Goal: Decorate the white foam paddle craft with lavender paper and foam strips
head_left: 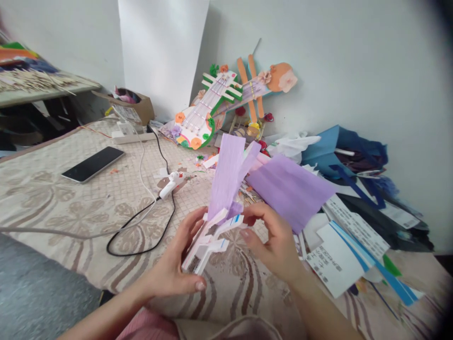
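Note:
My left hand (177,264) is wrapped round a small white cardboard piece (201,250) with angled tabs, some marked with blue lines. From its far end rises a strip of purple crepe paper (226,174), with a second, narrower purple strip leaning to the right. At the right side of the piece, my right hand (276,241) has its thumb and forefinger bent close together at a tab's end; its other fingers are partly hidden. Beyond the right hand lies a larger purple crepe sheet (292,189). A white glue gun (170,185) rests on the tablecloth to the left.
A phone (94,164) lies at the left. Cables and a power strip (134,137) cross the cloth. Decorated cardboard instruments (208,108) lean on the wall. Cardboard scraps (339,259), a blue bag (322,146) and a cardboard box (141,106) stand around.

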Action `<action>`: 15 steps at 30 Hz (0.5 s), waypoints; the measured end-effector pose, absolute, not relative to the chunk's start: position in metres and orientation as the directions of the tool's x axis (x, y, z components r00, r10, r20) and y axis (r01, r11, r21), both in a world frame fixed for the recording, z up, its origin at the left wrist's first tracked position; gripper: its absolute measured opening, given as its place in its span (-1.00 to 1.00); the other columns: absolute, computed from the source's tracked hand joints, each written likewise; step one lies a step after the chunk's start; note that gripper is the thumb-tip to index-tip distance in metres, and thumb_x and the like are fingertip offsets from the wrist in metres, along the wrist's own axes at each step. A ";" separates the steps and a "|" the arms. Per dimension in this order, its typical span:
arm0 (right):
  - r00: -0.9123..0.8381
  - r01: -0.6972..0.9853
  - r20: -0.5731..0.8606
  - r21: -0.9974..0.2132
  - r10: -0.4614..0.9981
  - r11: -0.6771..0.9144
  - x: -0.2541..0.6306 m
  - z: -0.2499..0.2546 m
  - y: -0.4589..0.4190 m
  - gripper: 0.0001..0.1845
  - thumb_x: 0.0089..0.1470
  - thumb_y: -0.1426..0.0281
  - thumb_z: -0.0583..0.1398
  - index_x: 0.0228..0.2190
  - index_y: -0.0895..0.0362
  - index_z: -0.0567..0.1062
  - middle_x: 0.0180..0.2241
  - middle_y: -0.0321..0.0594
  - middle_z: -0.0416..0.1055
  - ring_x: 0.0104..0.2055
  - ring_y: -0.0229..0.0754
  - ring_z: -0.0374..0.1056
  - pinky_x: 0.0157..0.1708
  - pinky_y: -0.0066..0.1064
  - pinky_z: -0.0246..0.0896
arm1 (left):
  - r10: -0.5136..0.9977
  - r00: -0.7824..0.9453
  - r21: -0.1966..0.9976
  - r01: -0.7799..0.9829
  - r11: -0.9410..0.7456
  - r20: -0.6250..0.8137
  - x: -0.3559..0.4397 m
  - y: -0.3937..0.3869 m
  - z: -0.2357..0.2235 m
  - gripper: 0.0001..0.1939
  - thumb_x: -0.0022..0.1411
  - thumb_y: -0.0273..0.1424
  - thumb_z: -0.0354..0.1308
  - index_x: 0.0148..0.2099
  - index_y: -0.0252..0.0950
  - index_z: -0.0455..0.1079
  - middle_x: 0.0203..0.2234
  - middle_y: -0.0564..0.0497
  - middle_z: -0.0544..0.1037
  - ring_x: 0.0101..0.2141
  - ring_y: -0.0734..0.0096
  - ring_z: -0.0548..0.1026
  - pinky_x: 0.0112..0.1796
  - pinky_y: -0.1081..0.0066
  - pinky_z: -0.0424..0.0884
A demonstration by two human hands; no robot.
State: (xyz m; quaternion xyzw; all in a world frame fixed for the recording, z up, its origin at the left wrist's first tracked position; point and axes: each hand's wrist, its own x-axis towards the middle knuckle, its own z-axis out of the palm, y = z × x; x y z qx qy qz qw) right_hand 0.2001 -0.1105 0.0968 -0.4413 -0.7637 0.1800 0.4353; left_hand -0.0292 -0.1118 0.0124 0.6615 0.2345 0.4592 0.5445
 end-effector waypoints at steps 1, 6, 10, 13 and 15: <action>-0.238 0.531 0.501 -0.650 0.832 0.544 0.199 0.094 -0.112 -0.88 0.16 0.39 0.24 -0.24 0.06 0.42 -0.35 -0.28 0.44 -0.34 -0.24 0.34 -0.33 -0.40 0.30 | 0.812 0.467 0.937 -0.195 -0.290 0.349 -0.028 -0.112 0.013 0.09 -0.01 0.15 0.29 0.43 0.01 -0.14 0.39 -0.20 -0.01 0.33 -0.27 0.09 0.23 -0.31 0.05; -0.232 0.554 0.518 -0.625 0.823 0.549 0.192 0.087 -0.116 -0.93 0.18 0.49 0.21 -0.28 0.08 0.44 -0.39 -0.32 0.47 -0.40 -0.32 0.35 -0.37 -0.50 0.29 | 0.834 0.455 0.944 -0.246 -0.221 0.314 -0.025 -0.111 0.020 0.13 -0.09 0.26 0.25 0.42 -0.02 -0.07 0.39 -0.19 0.00 0.33 -0.30 0.06 0.25 -0.32 -0.01; -0.223 0.544 0.530 -0.629 0.818 0.556 0.188 0.083 -0.115 -0.92 0.16 0.50 0.22 -0.28 0.11 0.46 -0.40 -0.30 0.47 -0.41 -0.33 0.35 -0.37 -0.51 0.29 | 0.842 0.474 0.952 -0.274 -0.138 0.259 -0.031 -0.110 0.029 0.00 0.03 0.24 0.18 0.40 -0.04 0.01 0.40 -0.13 -0.02 0.37 -0.26 -0.06 0.29 -0.26 -0.11; -0.228 0.535 0.529 -0.633 0.818 0.559 0.186 0.081 -0.113 -0.90 0.15 0.52 0.22 -0.28 0.11 0.47 -0.40 -0.31 0.46 -0.41 -0.33 0.37 -0.37 -0.51 0.30 | 0.853 0.509 0.975 -0.223 0.003 0.114 -0.041 -0.107 0.033 -0.18 0.18 0.13 0.13 0.39 0.02 0.02 0.41 -0.05 -0.02 0.40 -0.20 -0.15 0.29 -0.22 -0.12; -0.229 0.531 0.532 -0.633 0.815 0.563 0.185 0.080 -0.112 -0.90 0.14 0.53 0.22 -0.28 0.11 0.46 -0.40 -0.31 0.46 -0.41 -0.33 0.37 -0.37 -0.52 0.30 | 0.846 0.534 0.979 -0.171 0.110 -0.002 -0.047 -0.105 0.033 -0.21 0.20 0.07 0.15 0.39 0.03 0.02 0.42 -0.03 -0.01 0.40 -0.20 -0.17 0.29 -0.21 -0.11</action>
